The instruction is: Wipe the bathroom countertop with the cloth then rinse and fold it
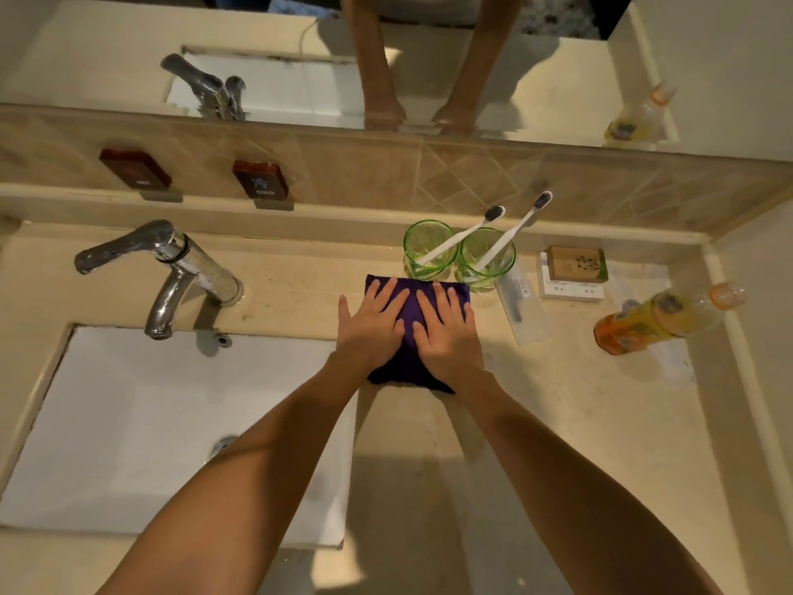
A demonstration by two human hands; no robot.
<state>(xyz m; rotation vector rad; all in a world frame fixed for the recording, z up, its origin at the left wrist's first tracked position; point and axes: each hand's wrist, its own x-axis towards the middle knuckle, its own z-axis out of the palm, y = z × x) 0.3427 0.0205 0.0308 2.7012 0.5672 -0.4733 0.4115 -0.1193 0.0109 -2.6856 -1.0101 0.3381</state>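
fingers of the left hand (369,326) and right hand (446,328) lie straight, pressing the folded purple cloth (410,354) flat on the countertop (558,401); task looks nearly finished.

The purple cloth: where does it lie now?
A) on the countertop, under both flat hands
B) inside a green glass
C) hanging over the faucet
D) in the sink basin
A: the purple cloth lies folded on the countertop, with the left hand and right hand pressing flat on it.
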